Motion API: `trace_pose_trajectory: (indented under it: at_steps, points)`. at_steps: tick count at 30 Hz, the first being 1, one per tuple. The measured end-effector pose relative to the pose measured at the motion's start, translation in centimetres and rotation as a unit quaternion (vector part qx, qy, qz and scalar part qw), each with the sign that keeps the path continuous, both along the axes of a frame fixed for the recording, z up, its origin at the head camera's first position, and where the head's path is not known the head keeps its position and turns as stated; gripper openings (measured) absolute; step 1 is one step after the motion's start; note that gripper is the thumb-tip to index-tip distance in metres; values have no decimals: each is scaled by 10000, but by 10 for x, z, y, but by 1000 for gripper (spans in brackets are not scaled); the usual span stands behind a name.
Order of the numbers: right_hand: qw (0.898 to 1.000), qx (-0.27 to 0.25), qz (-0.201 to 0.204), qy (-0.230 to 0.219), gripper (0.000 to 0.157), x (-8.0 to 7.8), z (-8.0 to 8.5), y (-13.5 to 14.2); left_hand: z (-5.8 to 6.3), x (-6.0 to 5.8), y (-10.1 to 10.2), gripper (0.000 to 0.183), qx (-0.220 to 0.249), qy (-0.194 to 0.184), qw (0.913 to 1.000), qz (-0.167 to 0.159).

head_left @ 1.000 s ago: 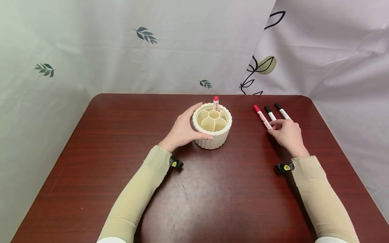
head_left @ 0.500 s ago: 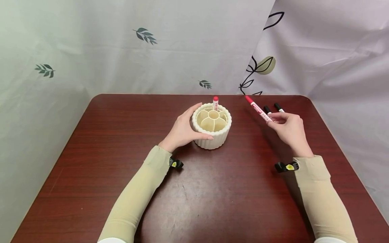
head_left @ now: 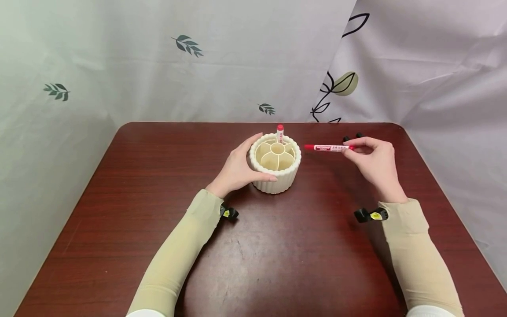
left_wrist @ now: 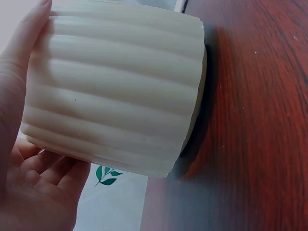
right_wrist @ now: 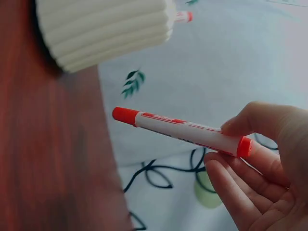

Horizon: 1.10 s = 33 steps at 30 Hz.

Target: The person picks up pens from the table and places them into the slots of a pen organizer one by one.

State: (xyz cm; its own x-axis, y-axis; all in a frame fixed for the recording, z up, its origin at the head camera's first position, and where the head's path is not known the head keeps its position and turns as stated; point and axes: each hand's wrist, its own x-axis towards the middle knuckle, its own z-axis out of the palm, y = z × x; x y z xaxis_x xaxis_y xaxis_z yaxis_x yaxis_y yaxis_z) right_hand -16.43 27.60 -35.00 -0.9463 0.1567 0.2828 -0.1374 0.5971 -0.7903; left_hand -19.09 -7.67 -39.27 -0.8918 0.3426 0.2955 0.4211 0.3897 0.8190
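Note:
A cream, ribbed pen holder [head_left: 276,182] with petal-shaped compartments stands on the table. My left hand [head_left: 236,170] grips it from the left side, thumb across the front and fingers behind. One red-capped marker [head_left: 280,133] stands upright in a rear compartment. To the right of the holder, my right hand [head_left: 374,162] pinches a second red marker [head_left: 326,148] near its end, above the table. That marker lies roughly level in the head view, its red cap pointing left at the holder. In the right wrist view, thumb and fingers [right_wrist: 226,180] hold the white barrel.
Two black-capped markers [head_left: 346,138] lie behind my right hand, mostly hidden by it. The dark reddish table [head_left: 277,255] ends at a pale curtain [head_left: 222,66] with leaf prints. A black strap camera [head_left: 370,215] sits on each wrist.
My right hand has lifted the red marker off the table beside the black ones and turned it from slanting to nearly level, cap toward the holder. The left hand keeps its grip.

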Motion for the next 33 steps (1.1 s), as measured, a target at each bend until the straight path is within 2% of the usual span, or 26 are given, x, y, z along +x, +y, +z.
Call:
trace_pose_trajectory:
  at_steps: [5, 8, 11, 14, 17, 21, 23, 25, 33]
  points:
    - [9973, -678, 67, 284, 22, -2, 15, -11, -1, -1, 0, 118, 20, 40, 10000, -9]
    - [9911, -1190, 153, 582, 22, -4, 25, -20, -1, 0, 0, 118, 20, 21, 10000, -3]
    - [9773, -1875, 282, 944, 21, -6, 35, -28, -1, 0, 1, 119, 29, -11, 10000, 11]
    - [9578, -2539, 486, 1258, 22, -7, 45, -36, -1, 0, 1, 119, 47, -16, 10000, 24]
    - [9440, -2875, 711, 1457, 22, -8, 55, -43, -1, 0, 1, 118, 59, -16, 10000, 27]
    - [9345, -3004, 992, 1630, 24, -8, 66, -51, 0, 0, 0, 118, 55, -13, 10000, 8]
    - [9346, -2949, 1086, 1665, 25, -7, 69, -55, 0, 0, 0, 118, 49, -9, 10000, 2]
    - [9388, -2806, 1146, 1635, 26, -7, 70, -59, 0, 0, 0, 119, 42, -6, 10000, -2]
    - [9648, -1852, 1385, 1254, 25, -11, 59, -74, 0, 1, -1, 117, 44, -67, 10000, 7]
